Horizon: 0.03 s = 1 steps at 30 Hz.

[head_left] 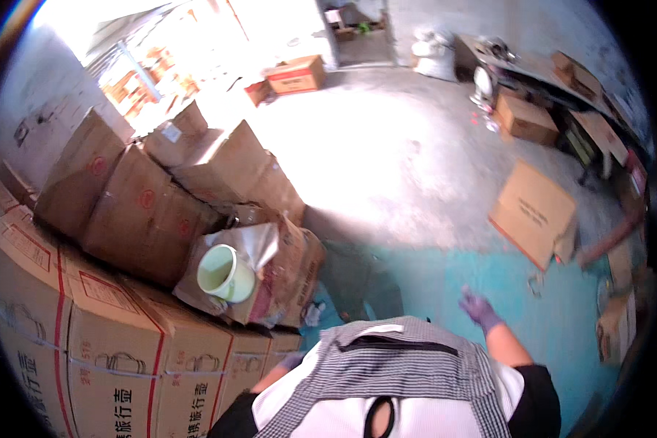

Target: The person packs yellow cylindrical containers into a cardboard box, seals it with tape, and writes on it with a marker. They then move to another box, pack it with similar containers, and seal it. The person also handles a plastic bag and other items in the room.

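My right hand (479,308), in a purple glove, is held out over the green floor (423,281) with its fingers apart and nothing visible in them. Low by my left side, my left hand (292,360) wears a purple glove too; its fingers are hidden between my body and the row of strapped cartons (113,339). Just ahead of that hand stands a worn brown carton (296,270). A pale green bucket (235,283) rests on top of it, next to a crumpled whitish sheet (259,244).
Open brown cartons (135,197) are stacked at the left. Ahead to the right, a cardboard piece (534,212) lies on the floor. A cluttered bench (536,67) lines the right wall, with a box (527,120) below. White sacks (436,60) stand near the doorway (363,44).
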Motion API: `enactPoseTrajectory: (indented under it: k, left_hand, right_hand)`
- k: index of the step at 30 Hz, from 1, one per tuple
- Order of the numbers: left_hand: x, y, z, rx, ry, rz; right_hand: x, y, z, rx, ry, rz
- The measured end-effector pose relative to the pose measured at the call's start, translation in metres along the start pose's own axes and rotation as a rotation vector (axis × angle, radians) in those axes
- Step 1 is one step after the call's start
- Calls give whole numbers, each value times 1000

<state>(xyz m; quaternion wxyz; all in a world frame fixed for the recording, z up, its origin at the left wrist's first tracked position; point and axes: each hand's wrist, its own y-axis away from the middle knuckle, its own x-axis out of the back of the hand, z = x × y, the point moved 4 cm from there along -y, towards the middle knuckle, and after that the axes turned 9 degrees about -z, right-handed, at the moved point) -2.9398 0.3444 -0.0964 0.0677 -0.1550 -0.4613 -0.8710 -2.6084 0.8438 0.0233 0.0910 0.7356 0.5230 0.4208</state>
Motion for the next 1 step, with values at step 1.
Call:
enactPoseTrajectory:
  k: [1]
  left_hand:
    - [45,-18,33,-73,-22,45]
  right_hand:
    - [13,-38,-31,31,20,-23]
